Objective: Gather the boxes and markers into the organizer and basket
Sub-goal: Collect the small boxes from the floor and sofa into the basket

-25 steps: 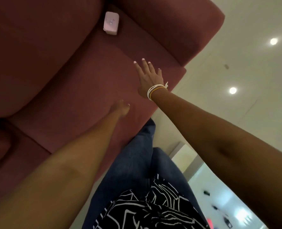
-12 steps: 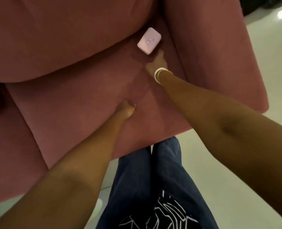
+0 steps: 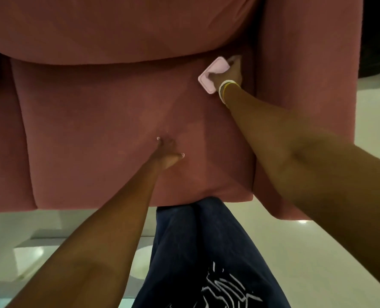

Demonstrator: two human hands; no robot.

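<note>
The person leans over a dusty-pink velvety sofa, both bare arms stretched out across its seat cushion. Toward nine o'clock the cushion runs in a soft, matte nap, with a rounded seam where it meets the next cushion.

At the middle of the seat, the left hand presses down into the fabric. Its fingers are spread a little and flat against the cushion, the thumb splayed toward three o'clock, pale-painted nails showing. It holds nothing; the upholstery dimples around it.

Up toward one o'clock, in the corner where the seat meets the backrest and the armrest, the right hand is closed around a small pale-pink flat rectangular box with rounded corners. The fingers wrap over its top face and the thumb side is tucked beneath, so the grip looks firm, though the fingertips themselves are hidden. The box is smooth and looks like matte plastic or card. Its long axis runs diagonally, from about seven o'clock to one o'clock, and it is tilted, with its lower corner touching or just above the cushion; I cannot tell which. Thin white and yellow bangles circle the right wrist.

Below, at six o'clock, dark blue denim trousers stand against the sofa's front edge on a glossy pale floor.
</note>
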